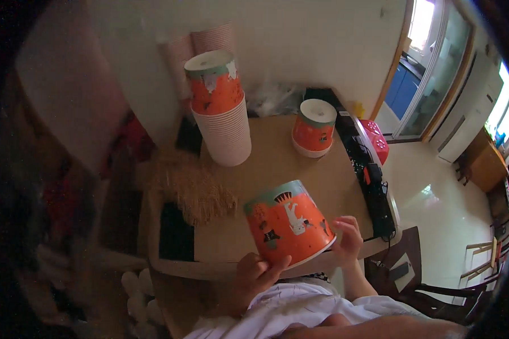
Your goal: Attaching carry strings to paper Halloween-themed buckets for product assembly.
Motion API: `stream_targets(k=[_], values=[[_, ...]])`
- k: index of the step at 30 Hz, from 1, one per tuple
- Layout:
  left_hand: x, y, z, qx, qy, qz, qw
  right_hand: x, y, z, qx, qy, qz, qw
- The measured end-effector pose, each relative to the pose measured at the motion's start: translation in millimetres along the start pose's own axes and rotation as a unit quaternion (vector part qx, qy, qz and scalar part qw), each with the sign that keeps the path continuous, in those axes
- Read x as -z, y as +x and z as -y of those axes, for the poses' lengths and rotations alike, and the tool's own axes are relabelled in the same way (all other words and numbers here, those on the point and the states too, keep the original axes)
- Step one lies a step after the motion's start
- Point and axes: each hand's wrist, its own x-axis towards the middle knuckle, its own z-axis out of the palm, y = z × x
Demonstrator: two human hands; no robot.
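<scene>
I hold an orange paper bucket (291,229) with a green band and cartoon figures between my two hands, tilted over the near edge of the table, its white rim toward me. My left hand (259,278) grips the rim at the lower left, thumb on the outer wall. At the right end of the rim, my right hand (349,238) has its fingers curled against the bucket; some fingertips are hidden behind it. Beyond stands a tall stack of upside-down buckets (223,133), mostly white rims, with an orange one on top. A shorter upside-down bucket stack (315,129) sits to its right.
A pile of thin tan strands (201,192) lies on the brown board (266,152) at the left. Pinkish stacks (212,38) stand against the wall. A black power strip (373,172) runs along the table's right side, near a red stool (374,138). A dark chair (398,271) is at the lower right.
</scene>
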Motion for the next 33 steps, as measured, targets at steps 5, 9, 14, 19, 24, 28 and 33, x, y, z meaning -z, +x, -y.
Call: stream_targets(k=[5, 9, 14, 19, 24, 28, 33], values=[[21.5, 64.7, -31.3, 0.005, 0.081, -0.073, 0.994, -2.9, -11.1, 2.3, 0.030, -0.024, -0.035, 0.999], [17.8, 85.1, -42.7, -0.017, 0.073, -0.076, 0.994, -9.5, -13.7, 9.8, 0.132, -0.049, 0.023, 0.990], [16.9, 90.3, -45.8, -0.023, 0.066, -0.073, 0.995, -9.6, -15.2, 18.7, 0.096, -0.027, 0.004, 0.995], [13.9, 93.0, -45.3, -0.045, 0.068, -0.069, 0.994, -8.1, -14.4, 21.7, 0.087, -0.024, 0.011, 0.996], [15.8, 91.9, -46.2, -0.040, 0.062, -0.054, 0.996, -8.0, -15.0, 25.3, 0.087, -0.035, 0.013, 0.995], [13.8, 88.1, -43.6, -0.043, 0.064, -0.055, 0.995, -0.5, -16.8, 21.4, 0.046, 0.021, 0.082, 0.995], [11.4, 83.7, -40.3, -0.028, 0.094, -0.077, 0.992, 8.6, 8.8, 31.3, -0.224, 0.217, 0.187, 0.931]])
